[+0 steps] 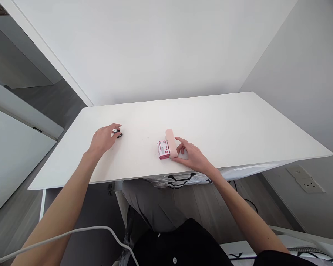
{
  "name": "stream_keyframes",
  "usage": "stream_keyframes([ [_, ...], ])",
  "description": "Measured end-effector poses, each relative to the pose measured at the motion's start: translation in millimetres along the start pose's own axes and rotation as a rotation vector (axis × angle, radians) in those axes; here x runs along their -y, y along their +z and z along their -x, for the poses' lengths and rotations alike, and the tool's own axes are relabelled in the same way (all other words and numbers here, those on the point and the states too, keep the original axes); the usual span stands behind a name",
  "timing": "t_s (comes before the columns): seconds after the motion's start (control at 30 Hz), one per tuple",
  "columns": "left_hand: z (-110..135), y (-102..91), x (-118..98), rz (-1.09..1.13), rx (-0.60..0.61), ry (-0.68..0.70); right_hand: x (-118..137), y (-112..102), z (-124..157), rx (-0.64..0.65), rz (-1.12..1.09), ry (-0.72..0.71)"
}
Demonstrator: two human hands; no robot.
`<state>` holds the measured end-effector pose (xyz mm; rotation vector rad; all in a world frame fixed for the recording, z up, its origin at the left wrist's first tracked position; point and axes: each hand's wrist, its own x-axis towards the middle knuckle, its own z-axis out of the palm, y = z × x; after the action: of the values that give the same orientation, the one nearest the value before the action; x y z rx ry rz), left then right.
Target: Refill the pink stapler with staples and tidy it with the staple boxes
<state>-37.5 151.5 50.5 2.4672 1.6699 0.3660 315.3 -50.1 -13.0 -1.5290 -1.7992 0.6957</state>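
My left hand (103,139) is over the left part of the white tabletop (138,122), thumb and fingers curled around a small black object (118,134), partly hidden by the thumb. Nearer the middle lies a long, rounded pale pink stapler (171,142), its length pointing away from me. Against its left side sits a small white and magenta box (163,148) with printing on top. My right hand (191,154) rests to the right of the stapler. Its thumb and index finger are spread apart, their tips touching the stapler's near end and right edge.
Drawers with black handles (181,177) sit under the table's front edge. A white cable (97,228) crosses the lower left, in front of my left forearm. A white wall (166,55) rises behind the table, and a wall socket (309,184) is at the right.
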Motion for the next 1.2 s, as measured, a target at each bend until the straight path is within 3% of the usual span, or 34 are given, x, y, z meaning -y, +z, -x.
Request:
stream_keyframes([
  [0.13, -3, 0.9, 1, 0.031, 0.032, 0.027, 0, 0, 0, 0.002, -0.007, -0.004],
  [0.23, -2, 2.7, -10, 0.067, 0.049, 0.083, 0, 0, 0, 0.005, -0.017, 0.001],
  [0.53, 8, 5.7, -99, 0.277, 0.183, 0.345, -2, 1, -2, -0.011, -0.005, -0.009],
  [0.67, 2, 12.9, -123, 0.306, 0.258, 0.436, 0, 0, -2, -0.010, -0.003, -0.010],
  [1.03, -22, 19.4, -141, 0.272, 0.448, 0.470, 1, -1, -2, -0.009, -0.019, -0.027],
  [1.2, -25, 20.2, -143, 0.257, 0.460, 0.513, 0, -1, -3, -0.010, -0.027, -0.026],
])
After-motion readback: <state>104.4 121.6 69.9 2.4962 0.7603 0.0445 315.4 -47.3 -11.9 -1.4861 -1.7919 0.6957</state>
